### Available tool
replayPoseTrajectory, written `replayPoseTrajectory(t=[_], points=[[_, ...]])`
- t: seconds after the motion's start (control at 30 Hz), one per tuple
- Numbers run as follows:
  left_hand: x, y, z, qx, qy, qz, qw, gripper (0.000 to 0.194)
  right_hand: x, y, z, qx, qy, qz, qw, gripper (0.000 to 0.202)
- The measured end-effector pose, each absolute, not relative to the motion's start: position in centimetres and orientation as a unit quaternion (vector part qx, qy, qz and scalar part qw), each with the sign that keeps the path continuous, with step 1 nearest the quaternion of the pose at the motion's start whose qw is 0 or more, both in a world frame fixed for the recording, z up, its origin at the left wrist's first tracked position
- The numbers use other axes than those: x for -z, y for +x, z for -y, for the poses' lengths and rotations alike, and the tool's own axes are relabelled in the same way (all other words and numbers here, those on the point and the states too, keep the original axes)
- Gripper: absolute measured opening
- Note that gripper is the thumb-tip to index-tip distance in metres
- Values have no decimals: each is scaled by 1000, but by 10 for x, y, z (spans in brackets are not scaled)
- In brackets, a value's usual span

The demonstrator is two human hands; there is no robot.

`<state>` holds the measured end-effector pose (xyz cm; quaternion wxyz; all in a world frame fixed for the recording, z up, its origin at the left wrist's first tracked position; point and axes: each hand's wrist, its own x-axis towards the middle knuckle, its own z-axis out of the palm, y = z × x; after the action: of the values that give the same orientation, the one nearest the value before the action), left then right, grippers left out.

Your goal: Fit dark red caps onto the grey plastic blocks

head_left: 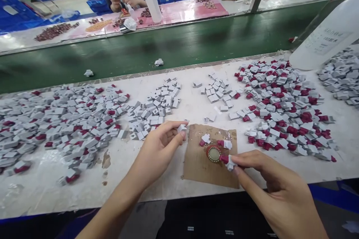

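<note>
My left hand (165, 145) pinches a small grey plastic block (181, 128) between thumb and fingertips, just left of a brown cardboard piece (196, 164). In my right hand (269, 179) is a small grey-and-maroon plastic part (230, 163), gripped by its grey end. Its maroon end touches or hangs over the rim of a small round dish (213, 154) on the cardboard; I cannot tell which. Two more grey-and-maroon pieces, one at the upper left (205, 139) and one at the upper right (225, 144), lie on the cardboard by the dish.
Grey and maroon parts form a big pile (280, 101) on the right and another (84, 115) on the left. Grey blocks (157, 104) lie between them. A white bottle (325, 33) stands at back right. Beyond the green belt (196, 41), two people work at a pink-covered table (179, 15).
</note>
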<state>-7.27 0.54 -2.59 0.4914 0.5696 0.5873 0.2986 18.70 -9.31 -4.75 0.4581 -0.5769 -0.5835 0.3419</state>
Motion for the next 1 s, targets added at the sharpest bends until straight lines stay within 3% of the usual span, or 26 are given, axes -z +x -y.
replayPoseTrajectory(t=[0.5, 0.63, 0.8, 1.0], points=[[23, -50, 6, -330, 552, -507, 574, 16, 46, 184, 85, -358, -576, 562, 474, 17], [18, -38, 3, -340, 521, -487, 613, 18, 45, 193, 73, -461, -569, 440, 520, 6], [10, -26, 0, -362, 496, -462, 640, 21, 41, 199, 54, -613, -475, 268, 572, 11], [7, -10, 3, -371, 457, -412, 696, 20, 34, 194, 48, -646, -450, 257, 561, 11]])
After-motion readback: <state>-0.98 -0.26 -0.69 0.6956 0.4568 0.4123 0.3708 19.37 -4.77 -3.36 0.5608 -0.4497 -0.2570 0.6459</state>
